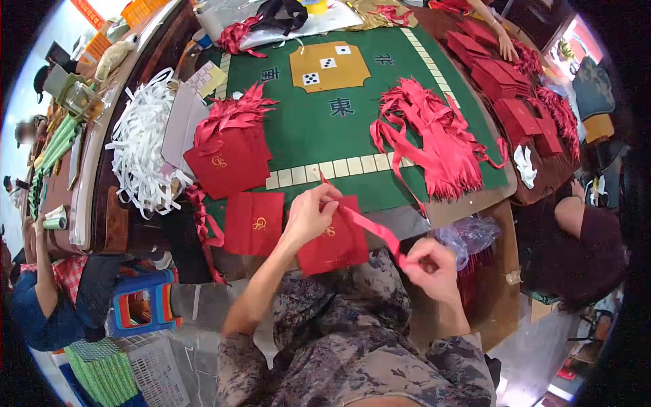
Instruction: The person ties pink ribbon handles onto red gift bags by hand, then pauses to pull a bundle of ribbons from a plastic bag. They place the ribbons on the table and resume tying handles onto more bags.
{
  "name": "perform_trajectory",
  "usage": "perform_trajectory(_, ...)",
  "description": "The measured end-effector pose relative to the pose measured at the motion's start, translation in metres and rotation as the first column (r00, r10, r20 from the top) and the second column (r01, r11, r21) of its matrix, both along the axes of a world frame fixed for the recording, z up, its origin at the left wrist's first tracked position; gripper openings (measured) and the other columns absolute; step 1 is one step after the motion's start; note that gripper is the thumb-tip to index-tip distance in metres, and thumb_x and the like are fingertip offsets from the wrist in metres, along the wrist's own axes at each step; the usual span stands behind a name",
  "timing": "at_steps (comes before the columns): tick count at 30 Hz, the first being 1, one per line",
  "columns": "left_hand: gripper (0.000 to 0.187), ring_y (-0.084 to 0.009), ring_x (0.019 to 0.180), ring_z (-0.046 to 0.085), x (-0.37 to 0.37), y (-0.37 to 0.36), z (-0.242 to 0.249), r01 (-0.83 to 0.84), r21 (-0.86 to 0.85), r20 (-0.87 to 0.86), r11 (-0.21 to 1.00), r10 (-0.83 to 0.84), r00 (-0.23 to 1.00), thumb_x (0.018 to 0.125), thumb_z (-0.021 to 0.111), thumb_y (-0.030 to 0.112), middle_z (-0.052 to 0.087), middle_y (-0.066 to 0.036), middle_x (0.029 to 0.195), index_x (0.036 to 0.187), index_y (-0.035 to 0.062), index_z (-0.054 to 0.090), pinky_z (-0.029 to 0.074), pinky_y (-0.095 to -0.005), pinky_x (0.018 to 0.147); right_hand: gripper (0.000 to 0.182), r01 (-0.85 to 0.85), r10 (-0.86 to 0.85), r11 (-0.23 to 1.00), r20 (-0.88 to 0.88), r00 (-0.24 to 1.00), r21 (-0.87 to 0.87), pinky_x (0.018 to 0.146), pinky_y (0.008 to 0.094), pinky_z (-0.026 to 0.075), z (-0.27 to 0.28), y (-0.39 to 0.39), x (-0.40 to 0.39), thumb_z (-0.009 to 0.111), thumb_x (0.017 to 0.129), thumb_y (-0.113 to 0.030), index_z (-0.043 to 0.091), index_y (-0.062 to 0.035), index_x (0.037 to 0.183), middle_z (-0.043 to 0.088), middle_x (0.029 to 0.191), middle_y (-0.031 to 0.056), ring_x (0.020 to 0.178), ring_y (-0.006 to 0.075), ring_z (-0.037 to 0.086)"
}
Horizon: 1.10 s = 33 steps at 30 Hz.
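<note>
A red ribbon (371,228) stretches slantwise between my two hands. My left hand (313,216) pinches one end of it above a flat red bag (333,251) with a gold emblem, partly covered by that hand. My right hand (431,268) is closed around the other end, lower and to the right, off the table's front edge. Beside my left wrist lies a second red bag (252,227). Behind it is a stack of red bags (227,163) with ribbon ends bunched on top. A heap of loose red ribbons (441,149) spreads on the green mat to the right.
The green mat (352,136) has a tile border and printed dice. White ribbons (146,142) pile up at left. On the right-hand table are more red bags (498,78) and a co-worker's hand (506,46). A blue stool (144,305) stands lower left, near another person.
</note>
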<state>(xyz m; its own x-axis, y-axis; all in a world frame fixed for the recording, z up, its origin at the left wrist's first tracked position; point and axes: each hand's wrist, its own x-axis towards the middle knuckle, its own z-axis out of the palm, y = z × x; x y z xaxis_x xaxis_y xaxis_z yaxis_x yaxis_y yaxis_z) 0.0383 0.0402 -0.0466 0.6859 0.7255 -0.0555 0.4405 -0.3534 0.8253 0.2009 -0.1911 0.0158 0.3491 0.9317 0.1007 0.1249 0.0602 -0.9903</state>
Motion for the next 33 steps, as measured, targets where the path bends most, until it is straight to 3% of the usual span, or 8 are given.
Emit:
perform_trajectory(4, 0.014, -0.0226, 0.08, 0.068, 0.009, -0.007, -0.019, -0.027, -0.006, 0.025, 1.0, 0.027, 0.999, 0.087, 0.065, 0.008, 0.071, -0.012, 0.089, 0.101, 0.0054, 0.069, 0.053, -0.0344, 0.071, 0.023, -0.235, 0.229, 0.966, 0.069, 0.971, 0.109, 0.062, 0.0277, 0.048, 0.017, 0.007, -0.01, 0.084, 0.071, -0.001, 0.07, -0.0024, 0.089, 0.069, 0.085, 0.0075, 0.074, 0.0155, 0.064)
perform_trajectory(7, 0.015, -0.0283, 0.085, 0.061, 0.005, -0.014, -0.013, -0.085, 0.457, 0.163, 0.885, 0.01, 0.987, 0.082, 0.071, 0.007, 0.064, -0.011, 0.094, 0.096, 0.0082, 0.069, 0.05, -0.0381, 0.075, 0.023, -0.27, 0.258, 0.961, 0.172, 0.951, 0.05, 0.069, 0.0312, 0.051, 0.012, 0.022, -0.023, 0.082, 0.073, -0.002, 0.07, -0.0035, 0.093, 0.069, 0.087, 0.0077, 0.08, 0.0192, 0.066)
perform_trajectory(14, 0.033, -0.028, 0.091, 0.064, -0.045, -0.067, 0.05, 0.025, 0.299, 0.356, 0.954, -0.136, 0.925, 0.071, 0.084, 0.01, 0.066, -0.011, 0.095, 0.099, 0.0054, 0.069, 0.052, -0.0359, 0.08, 0.024, -0.078, 0.047, 0.997, 0.694, 0.719, 0.014, 0.076, 0.041, 0.05, -0.023, 0.065, -0.046, 0.076, 0.071, -0.008, 0.061, -0.0052, 0.089, 0.058, 0.09, 0.0087, 0.088, 0.0295, 0.06)
perform_trajectory(21, 0.029, -0.0273, 0.081, 0.066, -0.05, -0.081, 0.019, -0.049, 0.36, 0.313, 0.932, -0.071, 0.947, 0.071, 0.083, 0.007, 0.067, -0.01, 0.087, 0.097, 0.004, 0.07, 0.054, -0.0333, 0.075, 0.031, -0.133, 0.183, 0.983, 0.722, 0.668, -0.126, 0.071, 0.0419, 0.049, -0.028, 0.064, -0.053, 0.077, 0.071, -0.011, 0.055, -0.0035, 0.092, 0.06, 0.088, 0.0123, 0.081, 0.032, 0.062)
perform_trajectory(24, 0.02, -0.0206, 0.078, 0.067, -0.049, -0.085, 0.017, -0.061, 0.241, 0.341, 0.969, -0.026, 0.94, 0.077, 0.079, 0.002, 0.069, -0.008, 0.084, 0.094, 0.0026, 0.069, 0.054, -0.0302, 0.073, 0.03, -0.129, 0.197, 0.98, 0.635, 0.747, -0.152, 0.068, 0.0421, 0.051, -0.028, 0.062, -0.056, 0.076, 0.077, -0.013, 0.056, -0.0035, 0.098, 0.061, 0.088, 0.0123, 0.079, 0.0326, 0.065)
perform_trajectory(26, 0.013, -0.0128, 0.08, 0.067, -0.05, -0.085, 0.023, -0.14, -0.35, 0.319, 0.926, 0.258, 0.912, 0.082, 0.076, 0.0, 0.07, -0.006, 0.086, 0.092, 0.0009, 0.067, 0.054, -0.0275, 0.073, 0.03, -0.121, 0.185, 0.981, 0.559, 0.808, -0.15, 0.066, 0.0418, 0.052, -0.023, 0.062, -0.058, 0.076, 0.081, -0.014, 0.056, -0.0034, 0.102, 0.062, 0.089, 0.0123, 0.078, 0.0325, 0.066)
perform_trajectory(28, 0.01, -0.0089, 0.083, 0.065, -0.056, -0.077, 0.007, -0.096, -0.404, 0.367, 0.91, 0.257, 0.894, 0.086, 0.073, -0.001, 0.07, -0.005, 0.089, 0.093, -0.0005, 0.065, 0.054, -0.0258, 0.075, 0.027, -0.088, 0.137, 0.985, 0.365, 0.921, -0.147, 0.064, 0.0349, 0.054, -0.014, 0.062, -0.063, 0.076, 0.083, -0.012, 0.061, -0.003, 0.104, 0.066, 0.087, 0.0115, 0.077, 0.0258, 0.068)
perform_trajectory(33, 0.01, -0.0107, 0.087, 0.065, -0.066, -0.062, 0.002, 0.072, -0.622, 0.428, 0.78, 0.262, 0.865, 0.089, 0.069, -0.001, 0.069, -0.006, 0.094, 0.098, -0.0013, 0.063, 0.053, -0.0259, 0.08, 0.022, -0.079, 0.124, 0.988, 0.385, 0.915, -0.132, 0.066, 0.0339, 0.055, -0.031, 0.068, -0.069, 0.074, 0.085, -0.01, 0.063, -0.0022, 0.102, 0.067, 0.09, 0.0111, 0.078, 0.0234, 0.069)
